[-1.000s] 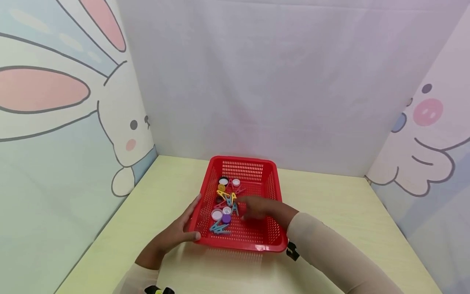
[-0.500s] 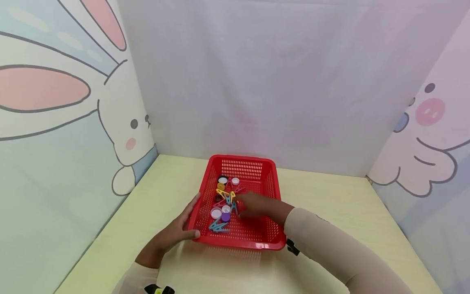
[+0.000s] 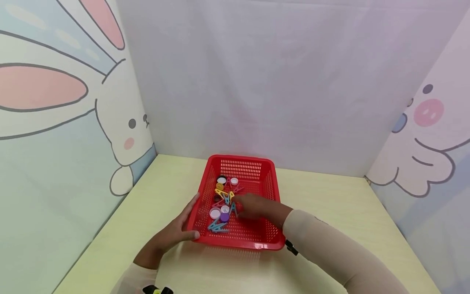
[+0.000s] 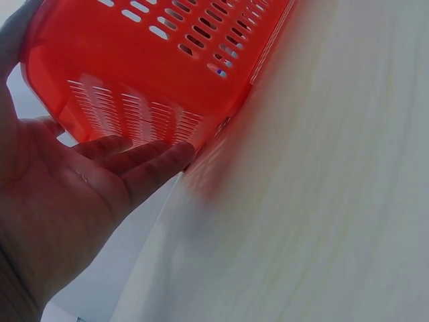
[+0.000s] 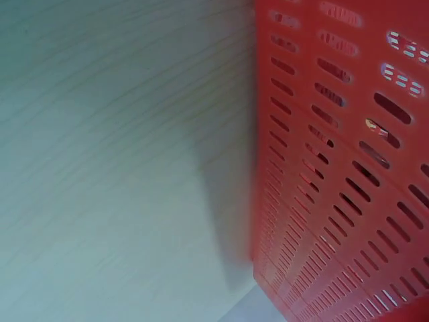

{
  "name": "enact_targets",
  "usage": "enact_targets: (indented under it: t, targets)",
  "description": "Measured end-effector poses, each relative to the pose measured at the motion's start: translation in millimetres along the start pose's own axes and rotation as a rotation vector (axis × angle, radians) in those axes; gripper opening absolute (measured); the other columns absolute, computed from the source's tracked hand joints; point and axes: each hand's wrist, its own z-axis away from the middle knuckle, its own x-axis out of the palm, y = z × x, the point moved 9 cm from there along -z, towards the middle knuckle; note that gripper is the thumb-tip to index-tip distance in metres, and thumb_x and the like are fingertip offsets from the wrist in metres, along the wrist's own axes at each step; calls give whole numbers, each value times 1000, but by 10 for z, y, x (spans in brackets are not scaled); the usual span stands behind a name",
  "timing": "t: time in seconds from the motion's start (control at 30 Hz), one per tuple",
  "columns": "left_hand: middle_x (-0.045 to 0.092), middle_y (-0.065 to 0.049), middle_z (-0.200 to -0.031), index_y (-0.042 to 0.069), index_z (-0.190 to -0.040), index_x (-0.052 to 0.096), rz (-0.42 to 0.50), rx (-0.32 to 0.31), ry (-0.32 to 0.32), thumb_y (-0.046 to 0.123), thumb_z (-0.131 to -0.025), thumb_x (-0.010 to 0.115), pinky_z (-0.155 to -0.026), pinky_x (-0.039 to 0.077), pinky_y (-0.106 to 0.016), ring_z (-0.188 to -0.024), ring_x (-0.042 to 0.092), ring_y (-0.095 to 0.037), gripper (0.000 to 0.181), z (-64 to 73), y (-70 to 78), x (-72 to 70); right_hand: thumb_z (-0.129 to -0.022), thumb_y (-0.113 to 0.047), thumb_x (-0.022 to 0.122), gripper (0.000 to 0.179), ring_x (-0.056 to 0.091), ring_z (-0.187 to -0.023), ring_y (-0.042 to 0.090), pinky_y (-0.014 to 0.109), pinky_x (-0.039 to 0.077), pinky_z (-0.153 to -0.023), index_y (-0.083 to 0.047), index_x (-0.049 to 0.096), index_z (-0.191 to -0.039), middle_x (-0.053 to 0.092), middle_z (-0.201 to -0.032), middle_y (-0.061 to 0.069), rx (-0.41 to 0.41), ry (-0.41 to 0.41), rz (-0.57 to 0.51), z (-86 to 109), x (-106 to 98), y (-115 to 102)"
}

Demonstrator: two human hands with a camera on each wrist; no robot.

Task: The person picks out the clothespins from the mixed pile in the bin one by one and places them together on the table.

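A red plastic basket [image 3: 240, 243] with slotted sides stands on the table. My left hand [image 3: 170, 234] rests against its near-left corner, thumb on the front rim and fingers along the left side. In the left wrist view the fingers [image 4: 144, 171] lie nearly straight against the slotted wall. My right hand [image 3: 253, 206] reaches inside over the right rim, its fingertips near a yellow clothespin [image 3: 231, 196] and a blue clothespin [image 3: 233, 207]. Thumb and forefinger look apart, with nothing visibly gripped. The right wrist view shows only the basket's outer wall [image 5: 362, 201] and table.
More clothespins [image 3: 218, 228] and several bottle caps, including a purple cap [image 3: 224, 217] and a white-and-black cap [image 3: 221, 180], lie along the basket's left half. Pale wood table [image 3: 323, 196] surrounds the basket. A grey cloth backdrop [image 3: 257, 81] rises behind it, with printed side panels.
My right hand has shifted slightly, its thumb nearer the blue clothespin. The left hand stays at the basket corner. The clothespins and caps look unmoved within the basket.
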Motion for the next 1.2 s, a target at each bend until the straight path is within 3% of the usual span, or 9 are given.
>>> enact_targets:
  t: [0.5, 0.77, 1.2]
  targets:
    - [23, -22, -176, 35, -176, -6, -8, -2, 18, 21, -93, 80, -99, 66, -40, -153, 42, -52, 121, 7, 1, 11, -92, -34, 89, 68, 77, -109, 19, 52, 68, -94, -30, 58, -152, 75, -130, -1, 16, 7, 12, -12, 57, 40]
    - [24, -24, -175, 34, -176, -5, -6, -11, 12, 20, -93, 79, -99, 66, -40, -152, 41, -51, 119, 3, 17, 1, -91, -38, 90, 71, 75, -121, 22, 54, 66, -100, -30, 57, -153, 73, -136, -1, -5, 1, 49, -10, 42, -2]
    - [23, -25, -175, 37, -176, -5, -2, -29, 2, 23, -96, 77, -98, 67, -40, -150, 45, -47, 116, -2, -9, -6, -91, -35, 89, 65, 76, -109, 16, 49, 67, -97, -26, 61, -148, 75, -127, -2, 3, -1, 32, -14, 44, 11]
